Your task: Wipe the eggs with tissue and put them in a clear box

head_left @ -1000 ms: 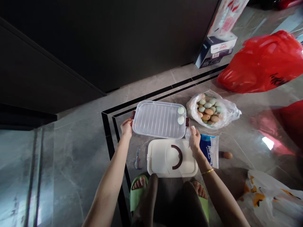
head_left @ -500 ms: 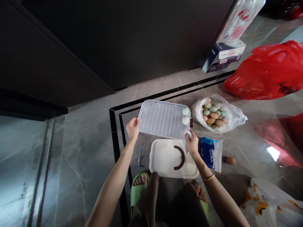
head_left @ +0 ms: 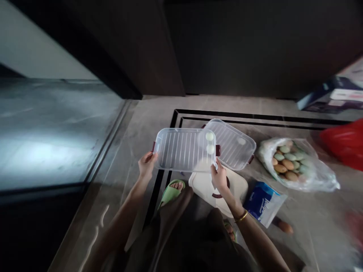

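Note:
My left hand [head_left: 146, 165] grips the left end of a clear ribbed egg tray [head_left: 177, 151], by its brown clip. The fingers of my right hand [head_left: 220, 178] are closed on its front right corner. Two pale eggs [head_left: 210, 142] sit at the tray's right end. A second clear tray [head_left: 234, 155] lies on the floor, partly behind the held one, with a pale round shape, likely an egg, near its right end. Beneath my right hand is a cream lid [head_left: 236, 183] with a brown handle, which my hand partly covers.
To the right lies a plastic bag of eggs [head_left: 287, 162]. Nearer are a blue tissue pack [head_left: 262, 204] and a loose brown egg [head_left: 285, 227]. A red bag [head_left: 346, 143] and boxes [head_left: 334, 94] stand farther right. Dark cabinet panels [head_left: 255, 49] rise ahead.
The tray with two eggs has moved left in my hands, away from its place behind the lid, uncovering a second tray beneath. The view has turned left.

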A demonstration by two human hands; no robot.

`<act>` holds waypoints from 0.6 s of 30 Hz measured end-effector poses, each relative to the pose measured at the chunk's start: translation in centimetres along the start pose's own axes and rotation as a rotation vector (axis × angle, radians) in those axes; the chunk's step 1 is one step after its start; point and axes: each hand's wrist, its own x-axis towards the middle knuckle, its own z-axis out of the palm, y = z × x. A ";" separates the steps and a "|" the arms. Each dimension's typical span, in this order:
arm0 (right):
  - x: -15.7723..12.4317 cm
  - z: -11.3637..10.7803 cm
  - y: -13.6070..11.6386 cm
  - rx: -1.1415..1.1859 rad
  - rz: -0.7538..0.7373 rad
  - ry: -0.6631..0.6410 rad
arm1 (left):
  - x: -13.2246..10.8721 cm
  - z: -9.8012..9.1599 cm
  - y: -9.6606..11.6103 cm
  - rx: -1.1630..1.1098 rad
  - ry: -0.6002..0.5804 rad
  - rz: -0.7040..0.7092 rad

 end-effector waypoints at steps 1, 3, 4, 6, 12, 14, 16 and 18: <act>0.0 1.1 0.0 0.002 -0.011 -0.036 | -0.2 -1.5 -0.7 -0.009 0.044 -0.013; 0.4 3.3 0.3 -0.002 -0.024 -0.116 | -0.5 -3.8 -2.0 -0.036 0.121 -0.041; 0.7 4.4 0.5 -0.001 -0.034 -0.157 | -0.6 -4.7 -2.6 -0.053 0.152 -0.052; 1.7 6.3 1.0 -0.009 -0.050 -0.224 | -0.4 -6.0 -3.9 -0.088 0.194 -0.063; 5.5 10.8 2.1 -0.066 -0.052 -0.244 | 2.8 -7.3 -7.2 -0.144 0.218 -0.057; 7.0 12.1 2.1 -0.083 -0.036 -0.246 | 4.5 -7.4 -7.9 -0.148 0.210 -0.060; 8.4 13.3 1.8 -0.103 -0.020 -0.247 | 6.2 -7.4 -8.4 -0.147 0.198 -0.069; 9.7 14.3 1.6 -0.121 -0.004 -0.246 | 7.5 -7.2 -8.7 -0.144 0.186 -0.078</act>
